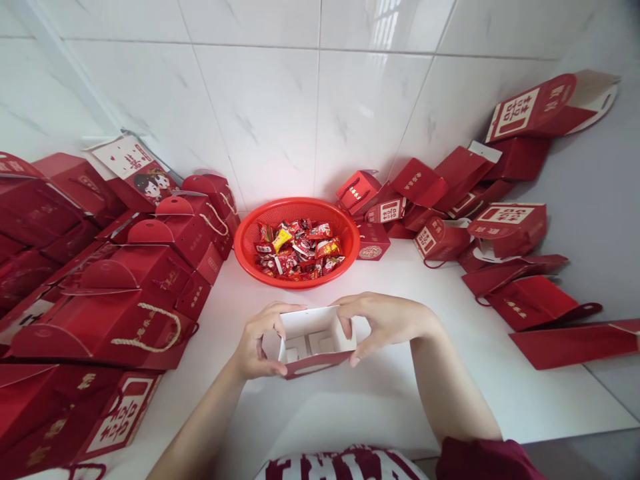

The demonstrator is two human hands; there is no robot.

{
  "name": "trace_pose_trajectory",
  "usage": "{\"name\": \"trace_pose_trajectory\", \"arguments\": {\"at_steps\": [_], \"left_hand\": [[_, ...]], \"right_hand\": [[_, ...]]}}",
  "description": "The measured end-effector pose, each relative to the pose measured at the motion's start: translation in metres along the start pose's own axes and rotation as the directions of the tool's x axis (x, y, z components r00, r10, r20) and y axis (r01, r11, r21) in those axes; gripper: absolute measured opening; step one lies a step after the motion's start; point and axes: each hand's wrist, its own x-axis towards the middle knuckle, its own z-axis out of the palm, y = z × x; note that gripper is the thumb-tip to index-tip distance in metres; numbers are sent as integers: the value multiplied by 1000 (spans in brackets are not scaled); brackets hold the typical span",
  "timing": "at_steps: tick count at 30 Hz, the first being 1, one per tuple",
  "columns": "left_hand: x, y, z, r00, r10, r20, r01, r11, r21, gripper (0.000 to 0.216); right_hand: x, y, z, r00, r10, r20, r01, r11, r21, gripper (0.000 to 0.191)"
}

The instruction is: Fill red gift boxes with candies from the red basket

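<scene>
I hold a small open gift box (311,341), red outside and white inside, just above the white table (380,400). My left hand (260,343) grips its left wall with curled fingers. My right hand (383,321) pinches its right wall and top edge. The inside of the box shows only folded white bottom flaps. Right behind the box stands a round red plastic basket (250,235) holding several wrapped candies (299,248), mostly red with one yellow.
Assembled red gift boxes with rope handles (125,293) are stacked along the left. Flat and half-folded red boxes (505,230) lie piled along the right and back against the white tiled wall (280,113). The table's front edge runs near my body.
</scene>
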Motion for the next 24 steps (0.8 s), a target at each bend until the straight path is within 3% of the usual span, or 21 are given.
{"name": "trace_pose_trajectory", "arguments": {"at_steps": [7, 11, 14, 16, 21, 24], "left_hand": [[-2, -1, -1, 999, -53, -3, 53, 997, -57, 61], [-3, -2, 7, 996, 43, -79, -33, 991, 127, 44], [-5, -1, 13, 972, 162, -172, -95, 934, 344, 35], [-5, 2, 14, 962, 213, -171, -116, 886, 449, 34], [-4, 13, 13, 955, 274, -113, -185, 848, 497, 25], [-5, 15, 16, 945, 281, -170, -154, 835, 528, 22]], "right_hand": [[4, 8, -1, 999, -17, -40, 19, 999, 35, 34], [5, 7, -2, 999, -4, -41, 6, 999, 38, 34], [7, 5, 0, 998, 9, -67, -6, 999, 45, 34], [9, 5, 1, 995, 9, -96, -5, 999, 46, 35], [12, 2, 5, 991, 2, -135, 3, 999, 34, 35], [15, 3, 7, 988, -10, -156, 11, 1000, 2, 31]]}}
